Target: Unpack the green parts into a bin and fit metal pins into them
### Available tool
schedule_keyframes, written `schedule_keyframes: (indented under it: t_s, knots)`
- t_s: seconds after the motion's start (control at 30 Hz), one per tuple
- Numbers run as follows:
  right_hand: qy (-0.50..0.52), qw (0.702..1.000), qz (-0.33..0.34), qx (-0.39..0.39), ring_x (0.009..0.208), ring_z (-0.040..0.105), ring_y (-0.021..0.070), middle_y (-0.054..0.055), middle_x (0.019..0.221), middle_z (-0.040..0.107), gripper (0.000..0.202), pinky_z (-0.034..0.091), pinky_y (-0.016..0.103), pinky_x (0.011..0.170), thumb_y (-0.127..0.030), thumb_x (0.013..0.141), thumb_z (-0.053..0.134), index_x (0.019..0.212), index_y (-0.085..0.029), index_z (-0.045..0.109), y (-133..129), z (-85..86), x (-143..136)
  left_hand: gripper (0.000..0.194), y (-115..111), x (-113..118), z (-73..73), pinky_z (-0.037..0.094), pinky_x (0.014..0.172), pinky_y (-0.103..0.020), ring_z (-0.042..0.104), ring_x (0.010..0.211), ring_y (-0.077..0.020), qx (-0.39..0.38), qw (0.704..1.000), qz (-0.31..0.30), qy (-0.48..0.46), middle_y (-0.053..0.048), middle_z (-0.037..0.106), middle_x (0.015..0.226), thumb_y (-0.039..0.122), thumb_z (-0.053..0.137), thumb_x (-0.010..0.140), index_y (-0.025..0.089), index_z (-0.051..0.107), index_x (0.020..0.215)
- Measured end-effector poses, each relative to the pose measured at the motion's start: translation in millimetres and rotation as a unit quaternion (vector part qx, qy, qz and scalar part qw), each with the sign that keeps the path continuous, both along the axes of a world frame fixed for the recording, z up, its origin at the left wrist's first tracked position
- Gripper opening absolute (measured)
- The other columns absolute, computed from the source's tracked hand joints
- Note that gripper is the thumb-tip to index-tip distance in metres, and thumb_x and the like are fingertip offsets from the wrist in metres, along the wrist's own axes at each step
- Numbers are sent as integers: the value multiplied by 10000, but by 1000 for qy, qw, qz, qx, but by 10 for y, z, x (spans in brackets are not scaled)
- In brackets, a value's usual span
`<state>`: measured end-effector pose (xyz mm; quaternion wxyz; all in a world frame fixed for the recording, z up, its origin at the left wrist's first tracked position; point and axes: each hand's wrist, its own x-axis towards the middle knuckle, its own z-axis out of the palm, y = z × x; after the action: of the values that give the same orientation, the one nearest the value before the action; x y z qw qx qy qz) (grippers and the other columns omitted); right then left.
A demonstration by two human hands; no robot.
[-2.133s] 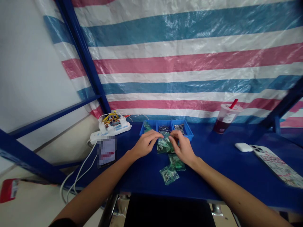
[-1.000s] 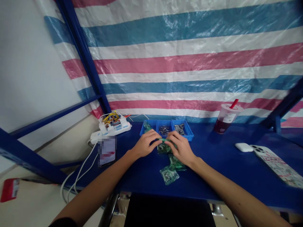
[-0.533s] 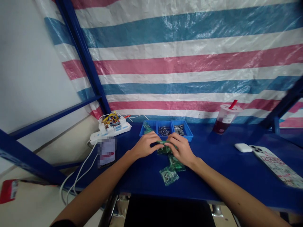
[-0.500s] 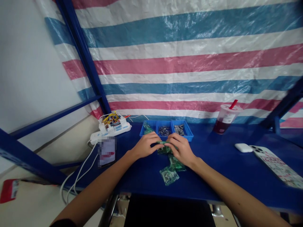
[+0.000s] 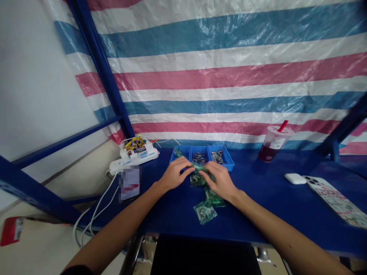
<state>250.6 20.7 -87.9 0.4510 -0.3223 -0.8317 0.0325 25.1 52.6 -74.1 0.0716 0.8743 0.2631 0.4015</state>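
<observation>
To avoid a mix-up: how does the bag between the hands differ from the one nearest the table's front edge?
The held bag sits between the left hand and right hand; the front bag lies on the table. The held bag looks narrow, bunched; the front bag is spread out. Both are greenish plastic.

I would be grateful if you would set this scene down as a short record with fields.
Left hand: pinching one end of a green-tinted bag
Right hand: pinching the other end
Table: blue, with more small bags near the hands
Blue tray: three compartments; silvery parts in the middle and right ones
Left side: white power strip, device with blurred screen
Right side: cup, white case, phone
Backdrop: striped sheet
</observation>
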Motion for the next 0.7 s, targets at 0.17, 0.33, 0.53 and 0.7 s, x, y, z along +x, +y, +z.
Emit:
schedule_keyframes:
  t_s: [0.17, 0.33, 0.53, 0.7]
  knots:
    - [-28, 1000, 9, -8, 759, 582, 189, 44, 817, 613, 220, 468, 323, 698, -309, 1048, 473, 930, -196, 619, 2, -8, 8, 291, 6, 14, -14, 462, 730, -318, 570, 785, -188, -7, 999, -4, 41, -44, 612, 771, 382, 559, 1012, 171, 639, 828]
    - [-18, 999, -7, -27, 800, 619, 206, 49, 867, 646, 164, 494, 335, 733, -295, 1036, 494, 1097, -198, 611, 10, -18, 15, 291, 79, -18, -67, 452, 754, -318, 565, 797, -187, 15, 998, 64, -2, -34, 606, 793, 393, 543, 1020, 185, 616, 830]
    - [-54, 998, 8, -20, 878, 635, 215, 64, 941, 675, 189, 501, 343, 784, -171, 1015, 463, 1093, -204, 631, 2, -7, -6, 263, 264, -163, -94, 458, 824, -350, 540, 891, -214, 32, 965, 243, -89, -43, 603, 881, 372, 500, 1035, 193, 582, 860]
    - [-129, 990, 49, -23, 865, 633, 198, 52, 932, 683, 151, 497, 339, 802, -184, 1011, 510, 1052, -202, 654, 4, -31, -16, 233, 362, -211, -224, 460, 963, -407, 535, 1047, -244, 22, 958, 287, -4, -76, 605, 1123, 393, 567, 993, 191, 666, 935]
